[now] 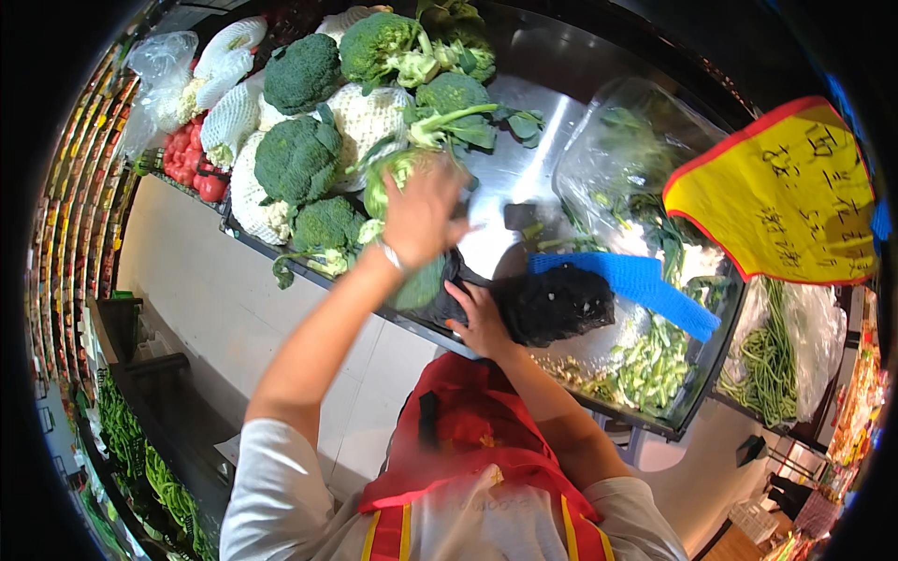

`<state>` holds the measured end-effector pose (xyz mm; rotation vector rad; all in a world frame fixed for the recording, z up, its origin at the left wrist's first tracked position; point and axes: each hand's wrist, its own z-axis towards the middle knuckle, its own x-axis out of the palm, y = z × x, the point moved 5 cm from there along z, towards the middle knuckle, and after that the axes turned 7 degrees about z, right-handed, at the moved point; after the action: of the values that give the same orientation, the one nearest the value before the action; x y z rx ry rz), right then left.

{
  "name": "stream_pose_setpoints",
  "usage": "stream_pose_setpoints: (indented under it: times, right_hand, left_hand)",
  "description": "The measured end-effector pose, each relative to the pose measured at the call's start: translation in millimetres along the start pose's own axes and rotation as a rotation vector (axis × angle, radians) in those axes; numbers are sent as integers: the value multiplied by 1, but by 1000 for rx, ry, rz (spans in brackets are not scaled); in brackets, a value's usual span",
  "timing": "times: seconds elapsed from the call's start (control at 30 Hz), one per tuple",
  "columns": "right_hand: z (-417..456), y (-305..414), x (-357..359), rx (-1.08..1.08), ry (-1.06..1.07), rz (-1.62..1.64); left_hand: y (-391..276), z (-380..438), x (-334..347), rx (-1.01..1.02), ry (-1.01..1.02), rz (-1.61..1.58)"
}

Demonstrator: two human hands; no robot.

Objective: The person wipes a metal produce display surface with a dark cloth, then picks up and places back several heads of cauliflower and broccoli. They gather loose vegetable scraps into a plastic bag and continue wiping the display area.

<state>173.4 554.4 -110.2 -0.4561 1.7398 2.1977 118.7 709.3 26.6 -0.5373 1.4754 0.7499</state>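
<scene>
My left hand, with a bracelet at the wrist, is blurred and reaches over a pale green vegetable among the broccoli; whether it touches it, I cannot tell. Heads of broccoli and cauliflowers in white foam netting lie around and beyond it. My right hand rests with spread fingers at the black plastic bag near the front edge of the metal display counter; its grip is partly hidden. A green vegetable, blurred, lies below my left hand. Blue foam netting lies against the bag.
Clear plastic bags with greens stand at the back right. Cut leaf and stem scraps lie at the front right corner. A yellow handwritten sign hangs at the right, above long beans. Tomatoes sit at the far left.
</scene>
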Motion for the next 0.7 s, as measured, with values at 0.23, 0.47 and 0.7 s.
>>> stream_pose_setpoints:
  times: [0.23, 0.47, 0.7]
  right_hand:
    - [-26, -51, -124, 327, -210, -810]
    - [33, 1, -105, 251, -330, -443]
    - [174, -48, 6, -326, -94, -613]
  left_hand:
    - [16, -90, 36, 144, 88, -54]
    - [75, -109, 6, 18, -167, -391]
    - [55, -89, 11, 71, -115, -288]
